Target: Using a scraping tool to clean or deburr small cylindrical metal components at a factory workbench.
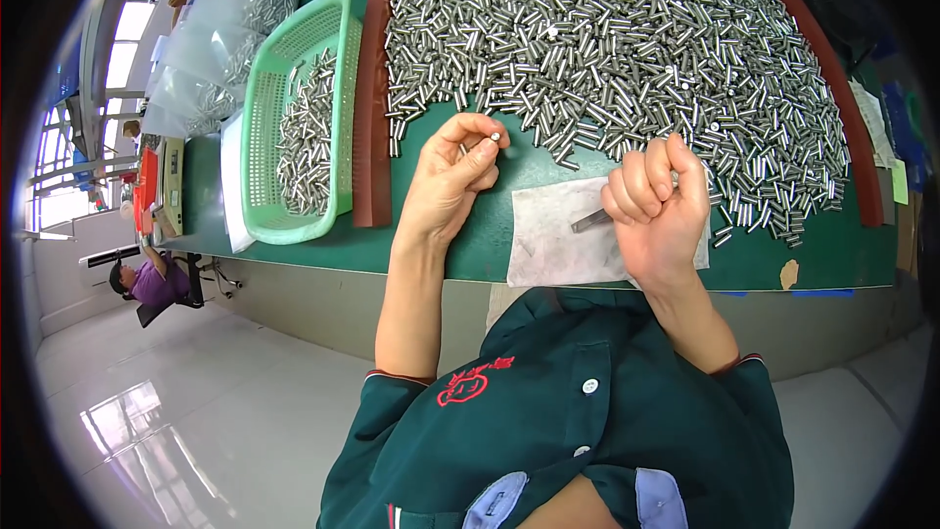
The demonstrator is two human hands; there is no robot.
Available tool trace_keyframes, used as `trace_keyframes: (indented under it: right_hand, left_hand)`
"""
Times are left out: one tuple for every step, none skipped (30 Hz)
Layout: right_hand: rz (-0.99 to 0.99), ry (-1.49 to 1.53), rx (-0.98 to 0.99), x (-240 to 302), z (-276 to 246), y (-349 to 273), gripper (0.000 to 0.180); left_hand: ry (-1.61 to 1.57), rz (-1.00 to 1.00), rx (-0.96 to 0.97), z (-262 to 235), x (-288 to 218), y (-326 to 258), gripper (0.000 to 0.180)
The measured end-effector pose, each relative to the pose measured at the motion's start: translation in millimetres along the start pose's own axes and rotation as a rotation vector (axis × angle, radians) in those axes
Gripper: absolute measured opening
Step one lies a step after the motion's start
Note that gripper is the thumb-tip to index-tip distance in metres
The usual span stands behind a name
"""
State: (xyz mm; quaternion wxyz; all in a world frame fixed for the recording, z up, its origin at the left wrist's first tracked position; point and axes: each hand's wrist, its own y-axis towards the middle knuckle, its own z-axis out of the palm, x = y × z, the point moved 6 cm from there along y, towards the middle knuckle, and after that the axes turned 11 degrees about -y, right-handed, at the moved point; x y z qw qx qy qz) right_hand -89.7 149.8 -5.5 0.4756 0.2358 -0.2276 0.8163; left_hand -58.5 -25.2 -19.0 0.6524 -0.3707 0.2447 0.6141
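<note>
Between its thumb and index finger, my left hand (452, 174) pinches a small shiny metal pin (495, 137), with one round end showing. My right hand (661, 198) is closed in a fist over a white cloth (548, 235). A flat grey metal bar (589, 221) sticks out of this fist on its left side; the rest of it is hidden by the fingers. Beyond both hands spreads a large heap of metal pins (607, 49), its near edge close to the fingers.
Dark red rails (373, 98) border the pin heap on the green table (441, 260). On the left, a light green basket (343, 152) contains more pins. Clear plastic bags (211, 49) and a scale (169, 186) stand farther left. Other people sit in the background.
</note>
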Motion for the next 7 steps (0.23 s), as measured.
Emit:
trace_keyframes:
  right_hand:
    - [0.011,-0.004,0.001,-0.6,-0.1,-0.2,0.037]
    - [0.011,-0.004,0.001,-0.7,-0.1,-0.2,0.037]
    - [0.011,-0.009,0.002,-0.9,-0.1,-0.2,0.038]
    - [0.010,-0.014,0.004,-1.0,-0.1,-0.1,0.038]
    - [0.010,-0.014,0.005,-1.3,-0.1,-0.1,0.038]
    - [0.013,-0.011,0.009,-1.9,0.0,-0.1,0.038]
    - [0.014,-0.009,0.011,-1.6,0.0,-0.1,0.038]
  left_hand:
    - [-0.003,0.007,-0.011,0.1,-0.3,0.2,0.009]
    - [-0.006,0.014,-0.022,-0.2,-0.6,0.1,0.008]
    - [-0.006,0.015,-0.023,-0.5,-0.6,0.0,0.008]
    - [-0.003,0.016,-0.020,-0.8,-0.6,-0.1,0.008]
    - [0.000,0.017,-0.017,-1.0,-0.6,-0.3,0.008]
    - [-0.005,0.014,-0.012,-1.2,-0.5,-0.6,0.008]
    - [-0.010,0.010,-0.004,-0.5,-0.6,-0.2,0.009]
